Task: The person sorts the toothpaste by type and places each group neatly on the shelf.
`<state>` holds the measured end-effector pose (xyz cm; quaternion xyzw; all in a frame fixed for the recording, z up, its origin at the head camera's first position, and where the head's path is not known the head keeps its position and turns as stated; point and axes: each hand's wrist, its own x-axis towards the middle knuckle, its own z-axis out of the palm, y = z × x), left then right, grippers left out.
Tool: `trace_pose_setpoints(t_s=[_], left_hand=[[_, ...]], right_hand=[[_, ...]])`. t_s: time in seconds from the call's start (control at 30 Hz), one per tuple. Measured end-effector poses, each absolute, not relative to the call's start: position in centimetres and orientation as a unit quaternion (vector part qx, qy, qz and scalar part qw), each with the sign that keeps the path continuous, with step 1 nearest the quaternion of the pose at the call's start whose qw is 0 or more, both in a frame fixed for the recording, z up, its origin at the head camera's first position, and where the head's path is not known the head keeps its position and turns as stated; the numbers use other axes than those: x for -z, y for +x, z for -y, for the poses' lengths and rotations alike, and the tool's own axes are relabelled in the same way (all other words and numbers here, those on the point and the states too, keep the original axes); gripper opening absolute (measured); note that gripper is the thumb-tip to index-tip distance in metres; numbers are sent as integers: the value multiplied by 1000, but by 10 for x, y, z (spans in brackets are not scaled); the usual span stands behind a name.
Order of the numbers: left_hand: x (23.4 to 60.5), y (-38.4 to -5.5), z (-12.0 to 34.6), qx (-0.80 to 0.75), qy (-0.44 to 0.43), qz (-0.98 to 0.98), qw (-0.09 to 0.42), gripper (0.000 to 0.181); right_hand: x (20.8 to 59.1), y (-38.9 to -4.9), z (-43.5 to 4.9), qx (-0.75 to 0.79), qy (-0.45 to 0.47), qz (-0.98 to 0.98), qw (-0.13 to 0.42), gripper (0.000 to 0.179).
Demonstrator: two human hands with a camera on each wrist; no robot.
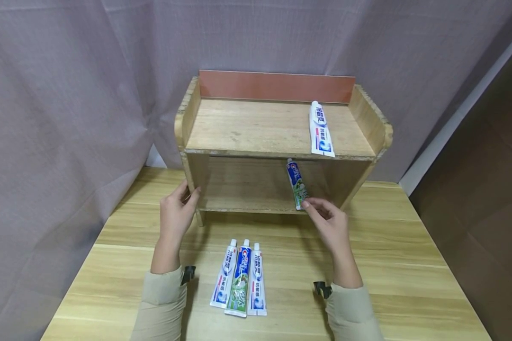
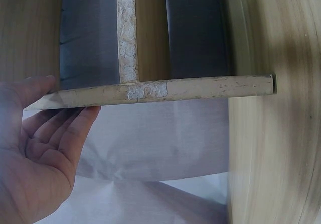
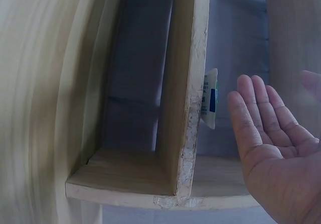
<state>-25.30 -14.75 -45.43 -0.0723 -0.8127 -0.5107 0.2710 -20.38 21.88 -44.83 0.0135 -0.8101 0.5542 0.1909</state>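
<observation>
My left hand [image 1: 176, 213] grips the left side panel of a two-tier wooden shelf [image 1: 256, 128], thumb on the inner face and fingers behind on the outer face, as the left wrist view also shows. On the lower board lies a blue-and-green toothpaste tube [image 1: 297, 183], cap toward the back, its flat end at the front edge. My right hand [image 1: 330, 225] is beside that flat end. In the right wrist view its fingers [image 3: 266, 113] are straight, with a gap between them and the tube.
A white toothpaste tube [image 1: 321, 130] lies on the upper board, toward the right. On the wooden table [image 1: 388, 265], in front of the shelf, a blue-and-green tube [image 1: 239, 282] lies between two white tubes [image 1: 223, 277]. A grey curtain [image 1: 89, 94] hangs behind.
</observation>
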Motion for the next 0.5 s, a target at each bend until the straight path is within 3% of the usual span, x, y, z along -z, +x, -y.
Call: trace_pose_setpoints(t_s=[0.5], left_hand=[[455,-253,148,509,-77,814,268,31]], right_hand=[[458,-197,-212,-582,15,793,181,26]])
